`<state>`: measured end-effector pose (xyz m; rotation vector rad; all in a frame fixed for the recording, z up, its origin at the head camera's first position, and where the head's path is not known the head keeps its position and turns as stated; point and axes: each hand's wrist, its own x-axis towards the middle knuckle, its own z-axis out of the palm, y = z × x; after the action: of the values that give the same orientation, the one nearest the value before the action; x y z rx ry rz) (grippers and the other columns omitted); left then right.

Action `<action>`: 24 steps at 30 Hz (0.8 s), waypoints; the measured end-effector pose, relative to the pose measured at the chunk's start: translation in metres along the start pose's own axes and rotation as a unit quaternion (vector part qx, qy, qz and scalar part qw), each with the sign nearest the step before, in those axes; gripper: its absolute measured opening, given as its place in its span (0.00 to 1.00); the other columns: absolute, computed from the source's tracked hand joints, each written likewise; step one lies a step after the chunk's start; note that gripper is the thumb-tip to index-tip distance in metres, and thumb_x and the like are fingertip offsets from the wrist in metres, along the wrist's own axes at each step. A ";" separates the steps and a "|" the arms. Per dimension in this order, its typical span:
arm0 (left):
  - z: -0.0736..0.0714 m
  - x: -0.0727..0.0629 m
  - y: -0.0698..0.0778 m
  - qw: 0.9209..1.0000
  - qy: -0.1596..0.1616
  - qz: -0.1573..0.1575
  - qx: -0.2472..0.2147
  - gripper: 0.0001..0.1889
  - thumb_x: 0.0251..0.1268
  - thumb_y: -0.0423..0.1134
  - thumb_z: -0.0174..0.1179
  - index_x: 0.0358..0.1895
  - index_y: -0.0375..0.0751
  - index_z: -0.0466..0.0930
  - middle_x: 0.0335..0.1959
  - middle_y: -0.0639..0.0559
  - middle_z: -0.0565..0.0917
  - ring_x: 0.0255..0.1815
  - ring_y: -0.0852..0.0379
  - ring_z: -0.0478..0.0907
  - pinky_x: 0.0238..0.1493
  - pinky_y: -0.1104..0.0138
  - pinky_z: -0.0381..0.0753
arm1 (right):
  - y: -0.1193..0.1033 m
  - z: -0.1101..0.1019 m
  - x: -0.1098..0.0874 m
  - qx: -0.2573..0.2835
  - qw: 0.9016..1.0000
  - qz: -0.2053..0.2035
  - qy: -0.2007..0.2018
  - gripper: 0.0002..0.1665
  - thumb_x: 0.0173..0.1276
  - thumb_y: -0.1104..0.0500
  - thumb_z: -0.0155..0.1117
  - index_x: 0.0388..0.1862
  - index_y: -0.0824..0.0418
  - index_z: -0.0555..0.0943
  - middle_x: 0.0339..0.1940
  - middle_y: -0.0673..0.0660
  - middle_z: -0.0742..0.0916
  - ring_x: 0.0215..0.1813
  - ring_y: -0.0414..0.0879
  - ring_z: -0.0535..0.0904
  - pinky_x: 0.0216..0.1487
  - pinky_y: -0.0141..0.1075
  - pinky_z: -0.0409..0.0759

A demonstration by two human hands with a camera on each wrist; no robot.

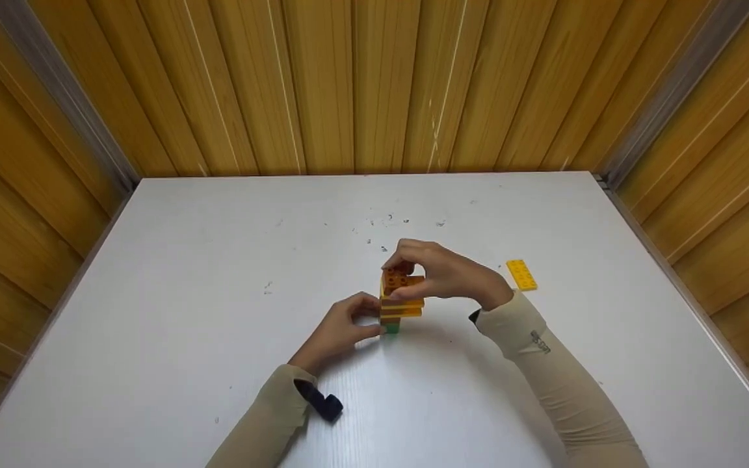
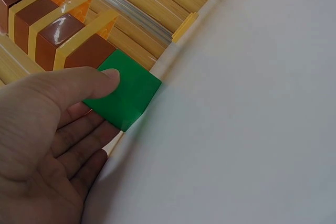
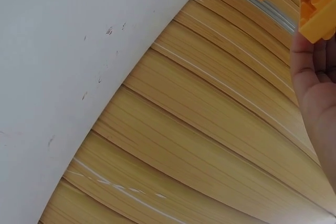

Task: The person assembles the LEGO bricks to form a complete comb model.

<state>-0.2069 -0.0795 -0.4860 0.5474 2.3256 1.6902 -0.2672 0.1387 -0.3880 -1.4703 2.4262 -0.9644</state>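
A tower of toy building bricks (image 1: 391,305) stands on the white table, with brown bricks and yellow plates alternating above a green brick (image 2: 128,87) at its foot. My left hand (image 1: 342,330) grips the base, its thumb on the green brick and its fingers behind it. Over the top, my right hand (image 1: 449,272) pinches the uppermost brown brick (image 1: 403,268) between thumb and fingers. The yellow plates (image 2: 73,32) jut out to one side of the tower. In the right wrist view, only part of the right hand (image 3: 320,87) shows, beside yellow plates (image 3: 320,17).
A loose yellow plate (image 1: 521,275) lies on the table, right of the tower and near the right forearm. Small dark marks (image 1: 384,224) dot the white tabletop (image 1: 173,312). Yellow-brown wood-look panels (image 1: 361,84) rise behind the table and at both sides.
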 end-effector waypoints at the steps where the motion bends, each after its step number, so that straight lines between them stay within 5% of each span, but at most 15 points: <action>1: 0.000 -0.001 0.001 1.000 0.001 0.001 0.000 0.16 0.59 0.29 0.64 0.51 0.36 0.76 0.51 0.41 0.82 0.54 0.46 0.80 0.61 0.53 0.74 | 0.000 0.000 0.000 -0.001 1.000 0.000 -0.001 0.20 0.59 0.55 0.72 0.48 0.62 0.79 0.39 0.53 0.81 0.41 0.42 0.77 0.46 0.37 0.80; 15: 0.001 0.000 0.001 1.000 -0.001 -0.014 -0.003 0.17 0.58 0.29 0.64 0.52 0.36 0.76 0.52 0.41 0.82 0.56 0.45 0.79 0.62 0.53 0.74 | -0.002 0.001 0.003 0.001 1.000 0.024 -0.014 0.18 0.60 0.56 0.71 0.46 0.62 0.79 0.39 0.55 0.80 0.41 0.44 0.78 0.45 0.34 0.80; 24: -0.001 -0.002 0.001 1.000 0.000 0.007 -0.007 0.17 0.58 0.29 0.64 0.52 0.35 0.76 0.52 0.40 0.82 0.55 0.44 0.79 0.62 0.52 0.74 | -0.005 0.001 0.005 0.006 0.999 0.041 -0.021 0.19 0.60 0.56 0.71 0.45 0.63 0.78 0.40 0.55 0.81 0.41 0.44 0.78 0.47 0.40 0.81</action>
<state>-0.2056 -0.0804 -0.4853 0.5635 2.3136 1.7100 -0.2653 0.1326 -0.3853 -1.3615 2.4258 -0.9200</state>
